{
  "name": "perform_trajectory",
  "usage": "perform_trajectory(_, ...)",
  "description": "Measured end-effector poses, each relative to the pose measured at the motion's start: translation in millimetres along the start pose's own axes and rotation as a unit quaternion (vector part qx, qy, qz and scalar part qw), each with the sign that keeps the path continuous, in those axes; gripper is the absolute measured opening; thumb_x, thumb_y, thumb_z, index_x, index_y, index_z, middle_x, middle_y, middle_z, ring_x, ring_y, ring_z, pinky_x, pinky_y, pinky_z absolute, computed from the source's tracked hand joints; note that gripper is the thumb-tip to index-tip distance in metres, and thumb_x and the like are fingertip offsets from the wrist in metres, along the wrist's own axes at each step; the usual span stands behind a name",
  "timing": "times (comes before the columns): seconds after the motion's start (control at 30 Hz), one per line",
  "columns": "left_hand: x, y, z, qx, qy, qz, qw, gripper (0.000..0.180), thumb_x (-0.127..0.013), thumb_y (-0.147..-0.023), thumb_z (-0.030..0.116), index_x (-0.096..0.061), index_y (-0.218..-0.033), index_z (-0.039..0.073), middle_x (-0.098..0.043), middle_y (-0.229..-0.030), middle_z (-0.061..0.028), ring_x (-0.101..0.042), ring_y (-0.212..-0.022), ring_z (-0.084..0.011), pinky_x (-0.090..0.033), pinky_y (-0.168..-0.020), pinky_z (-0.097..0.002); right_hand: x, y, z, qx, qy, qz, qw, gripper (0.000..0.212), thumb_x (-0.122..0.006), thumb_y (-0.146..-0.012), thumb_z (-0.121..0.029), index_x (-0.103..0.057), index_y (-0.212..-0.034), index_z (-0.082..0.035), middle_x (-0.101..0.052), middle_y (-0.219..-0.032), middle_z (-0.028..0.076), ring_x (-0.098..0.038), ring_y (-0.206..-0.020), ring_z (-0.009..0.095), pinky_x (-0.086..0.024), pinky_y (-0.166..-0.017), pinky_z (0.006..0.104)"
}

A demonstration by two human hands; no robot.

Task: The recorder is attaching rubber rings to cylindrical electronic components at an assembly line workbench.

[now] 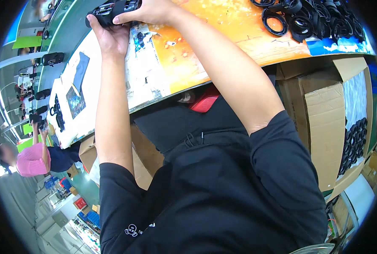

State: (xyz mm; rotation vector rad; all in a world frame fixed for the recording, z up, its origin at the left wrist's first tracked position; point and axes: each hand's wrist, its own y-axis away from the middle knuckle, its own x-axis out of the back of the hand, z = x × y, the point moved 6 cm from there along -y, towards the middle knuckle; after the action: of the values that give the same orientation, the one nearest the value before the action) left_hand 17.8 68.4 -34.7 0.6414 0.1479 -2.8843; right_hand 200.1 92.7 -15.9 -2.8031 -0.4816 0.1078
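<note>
At the top edge, left of the middle, I hold a black part with ribbed or segmented sections (108, 12) in both hands over the table. Underneath it, my left hand (114, 39) cradles its near side, palm up, with the thumb against its left end. My right hand (155, 12) grips it from the right, its thumb pointing left across the near face. The far side of the part is cut off by the picture's edge, and most fingers are hidden behind it. Exactly what kind of part it is I cannot tell.
Several black rings (313, 21) lie heaped at the right end of the orange-topped table (235, 31). A cardboard box (326, 127) below holds more black rings (353, 146). Something red (205, 100) shows under the table edge. At far left stands a person in pink (33, 161).
</note>
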Motion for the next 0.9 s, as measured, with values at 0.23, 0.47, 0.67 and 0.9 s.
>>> perform_trajectory(0.23, 2, 0, 2, 0.003, -0.011, -0.004, 1.000, 0.088, -0.053, -0.104, 0.083, -0.057, -0.154, 0.010, -0.069, -0.145, -0.0117, -0.066, -0.133, -0.0283, -0.050, -0.117, -0.0482, -6, -4, 4, -0.004, -0.025, -0.005, 1.000, 0.077, -0.102, -0.074, -0.041, -0.071, -0.130, 0.000, -0.081, -0.114, 0.017, -0.078, -0.104, 0.023, -0.063, -0.094, 0.0378)
perform_trajectory(0.47, -7, 5, 0, -0.002, 0.023, 0.012, 1.000, 0.084, -0.049, -0.107, 0.080, -0.057, -0.154, 0.011, -0.068, -0.146, -0.0111, -0.064, -0.135, -0.0284, -0.047, -0.124, -0.0528, -8, -12, 19, 0.061, 0.122, 0.038, 0.990, 0.096, -0.099, -0.067, -0.066, -0.076, -0.135, -0.003, -0.082, -0.123, 0.021, -0.081, -0.112, 0.032, -0.062, -0.102, 0.0383)
perform_trajectory(0.67, -8, 14, 1, 0.005, 0.040, -0.012, 0.999, 0.085, -0.047, -0.106, 0.083, -0.056, -0.149, 0.010, -0.069, -0.140, -0.0116, -0.065, -0.133, -0.0258, -0.047, -0.126, -0.0481, -9, -1, 10, 0.041, 0.096, 0.018, 0.994, 0.093, -0.099, -0.071, -0.063, -0.074, -0.137, -0.003, -0.081, -0.122, 0.021, -0.081, -0.109, 0.030, -0.062, -0.100, 0.0388)
perform_trajectory(0.9, -19, 21, 3, 0.009, 0.043, 0.032, 0.999, 0.081, -0.051, -0.107, 0.079, -0.061, -0.145, 0.008, -0.071, -0.139, -0.0126, -0.067, -0.132, -0.0296, -0.050, -0.122, -0.0523, -3, 12, -1, 0.007, 0.096, 0.011, 0.995, 0.090, -0.101, -0.076, -0.056, -0.070, -0.142, -0.004, -0.079, -0.122, 0.016, -0.079, -0.108, 0.024, -0.063, -0.098, 0.0359)
